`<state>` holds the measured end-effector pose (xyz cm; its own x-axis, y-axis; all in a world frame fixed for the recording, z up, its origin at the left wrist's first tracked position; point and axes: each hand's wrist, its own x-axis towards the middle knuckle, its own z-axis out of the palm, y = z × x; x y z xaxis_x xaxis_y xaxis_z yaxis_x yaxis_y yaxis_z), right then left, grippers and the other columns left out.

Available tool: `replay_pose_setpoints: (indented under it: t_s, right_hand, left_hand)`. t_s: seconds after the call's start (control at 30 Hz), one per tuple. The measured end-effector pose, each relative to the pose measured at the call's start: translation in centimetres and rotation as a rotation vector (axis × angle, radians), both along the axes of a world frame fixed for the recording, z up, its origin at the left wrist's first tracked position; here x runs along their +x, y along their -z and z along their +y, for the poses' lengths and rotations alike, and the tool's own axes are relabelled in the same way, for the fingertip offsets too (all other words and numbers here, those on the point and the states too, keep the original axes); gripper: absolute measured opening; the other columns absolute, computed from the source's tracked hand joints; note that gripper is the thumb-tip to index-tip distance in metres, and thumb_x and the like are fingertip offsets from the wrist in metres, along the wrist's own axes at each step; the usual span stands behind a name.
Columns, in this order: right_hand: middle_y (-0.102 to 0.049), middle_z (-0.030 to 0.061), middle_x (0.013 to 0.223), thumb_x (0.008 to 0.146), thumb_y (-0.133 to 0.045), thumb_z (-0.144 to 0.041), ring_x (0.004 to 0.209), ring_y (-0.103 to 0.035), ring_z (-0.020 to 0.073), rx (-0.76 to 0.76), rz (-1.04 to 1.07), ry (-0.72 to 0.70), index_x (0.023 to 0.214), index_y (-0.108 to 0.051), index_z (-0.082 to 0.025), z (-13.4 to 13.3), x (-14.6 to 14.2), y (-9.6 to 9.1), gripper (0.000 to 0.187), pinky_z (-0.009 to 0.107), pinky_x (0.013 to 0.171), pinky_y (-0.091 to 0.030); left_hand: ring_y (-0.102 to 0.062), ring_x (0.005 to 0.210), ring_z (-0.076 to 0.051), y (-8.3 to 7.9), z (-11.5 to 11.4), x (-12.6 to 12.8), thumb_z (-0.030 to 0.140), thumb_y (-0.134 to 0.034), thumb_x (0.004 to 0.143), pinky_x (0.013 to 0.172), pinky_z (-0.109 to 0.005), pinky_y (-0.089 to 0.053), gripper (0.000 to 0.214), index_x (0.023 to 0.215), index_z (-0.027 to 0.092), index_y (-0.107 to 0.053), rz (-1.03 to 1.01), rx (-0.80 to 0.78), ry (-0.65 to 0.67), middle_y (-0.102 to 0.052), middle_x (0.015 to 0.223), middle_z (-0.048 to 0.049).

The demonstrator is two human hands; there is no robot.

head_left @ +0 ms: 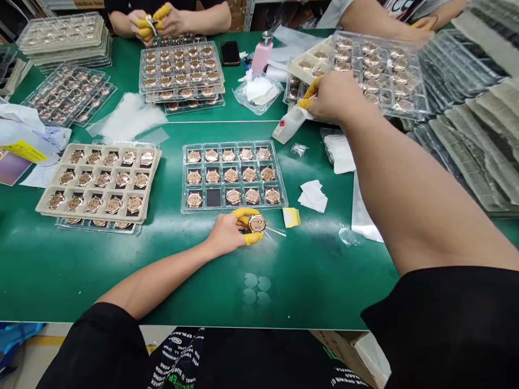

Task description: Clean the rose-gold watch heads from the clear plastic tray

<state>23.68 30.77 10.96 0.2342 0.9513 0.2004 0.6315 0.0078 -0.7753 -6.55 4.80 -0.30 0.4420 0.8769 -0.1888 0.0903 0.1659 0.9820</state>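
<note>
My left hand (233, 231), with yellow finger cots, pinches a rose-gold watch head (257, 223) by its edges, its printed back facing up. Just beyond it lies a clear tray (233, 210) of similar watch heads, with one pocket in the front row showing only its dark pad. My right hand (330, 96) reaches far to the right, its fingers closed on a tilted white plastic object (290, 124) with a red spot at its lower end. What this object is I cannot make out. A strip of clear film (275, 231) lies beside the held watch head.
A stacked cream tray (93, 213) of watch heads stands at left. Further stacks (182, 94) and a pink bottle (263, 54) are at the back, near a co-worker's hands (154, 22). White tissue (313, 195), a yellow-and-white pad (291, 217) and clear round films (257, 289) lie nearby.
</note>
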Motion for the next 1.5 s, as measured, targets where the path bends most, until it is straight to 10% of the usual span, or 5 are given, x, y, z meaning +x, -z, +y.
replay_pose_setpoints:
  t_s: [0.13,0.23,0.37,0.47,1.5]
  right_hand:
    - [-0.078,0.0195,0.109,0.074,-0.069,-0.015,0.135,-0.061,0.0362,-0.056,-0.109,0.054,0.071,-0.062,0.013,-3.8,-1.4,-1.7,0.029,0.028,0.078,-0.046]
    - [-0.078,0.003,0.087,0.086,-0.076,-0.017,0.088,-0.075,0.0147,0.078,0.091,-0.103,0.1,-0.072,-0.001,-12.2,-3.2,-1.2,0.021,0.03,0.075,-0.05]
    - [-0.075,0.0015,0.085,0.092,-0.077,-0.028,0.075,-0.068,0.0152,0.027,0.08,-0.423,0.091,-0.076,-0.022,-24.8,-7.2,3.3,0.006,0.032,0.072,-0.055]
    - [-0.073,0.0048,0.086,0.098,-0.067,-0.031,0.075,-0.066,0.0188,0.093,-0.124,-0.524,0.097,-0.077,-0.025,-29.0,-9.8,7.0,0.012,0.034,0.067,-0.051]
    - [-0.068,0.0052,0.085,0.101,-0.063,-0.029,0.075,-0.063,0.0188,0.279,-0.173,-0.541,0.101,-0.073,-0.025,-28.5,-9.8,9.8,0.011,0.034,0.065,-0.05]
  left_hand:
    - [-0.08,0.088,-0.016,0.0,0.1,0.1,0.017,-0.091,0.067,0.096,-0.036,-0.069,0.054,0.119,0.018,-0.078,-0.031,-0.037,-0.014,-0.082,0.092,-0.0029]
    - [-0.081,0.089,-0.017,0.2,0.2,0.1,0.017,-0.091,0.067,0.097,-0.036,-0.069,0.055,0.119,0.019,-0.077,-0.049,-0.05,-0.019,-0.082,0.092,-0.0031]
    - [-0.08,0.086,-0.016,0.5,0.2,0.1,0.02,-0.092,0.066,0.095,-0.035,-0.069,0.057,0.12,0.018,-0.077,-0.074,-0.057,-0.025,-0.082,0.094,-0.0035]
    - [-0.08,0.085,-0.017,0.6,0.2,0.0,0.02,-0.092,0.064,0.091,-0.034,-0.069,0.059,0.121,0.017,-0.077,-0.095,-0.065,-0.012,-0.083,0.096,-0.0039]
    - [-0.08,0.084,-0.017,0.3,0.0,0.0,0.019,-0.091,0.064,0.089,-0.032,-0.069,0.058,0.121,0.016,-0.078,-0.055,-0.093,-0.038,-0.084,0.097,-0.0039]
